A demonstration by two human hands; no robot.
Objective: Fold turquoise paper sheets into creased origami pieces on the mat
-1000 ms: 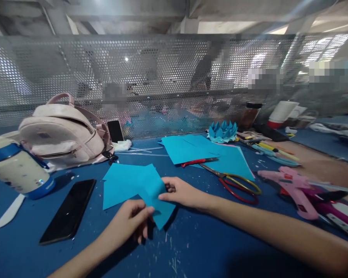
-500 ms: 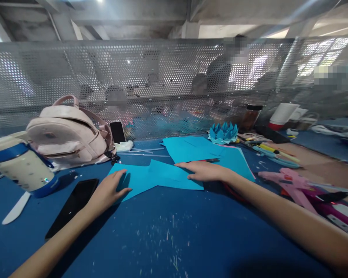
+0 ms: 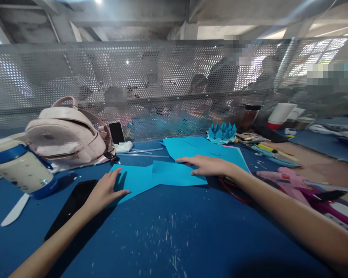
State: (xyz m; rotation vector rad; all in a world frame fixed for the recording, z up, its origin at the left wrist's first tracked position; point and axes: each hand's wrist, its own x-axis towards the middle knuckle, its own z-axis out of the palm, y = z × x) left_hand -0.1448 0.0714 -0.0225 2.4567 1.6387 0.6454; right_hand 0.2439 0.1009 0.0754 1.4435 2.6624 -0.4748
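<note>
I note my left hand (image 3: 106, 190) and right hand (image 3: 204, 165) spread open. Both press flat on the blue paper sheet (image 3: 159, 175), gripping nothing.

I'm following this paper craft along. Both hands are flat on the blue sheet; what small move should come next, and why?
Probably slide the right hand outward to press the blue paper sheet flat. The left hand already pins its near-left corner, and a raised fold edge shows mid-sheet.

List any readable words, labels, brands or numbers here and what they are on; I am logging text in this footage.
No text can be read.
The tumbler has only blurred specks.
The backpack bears a small patch, too blurred to read.
The phone screen is dark.
</note>
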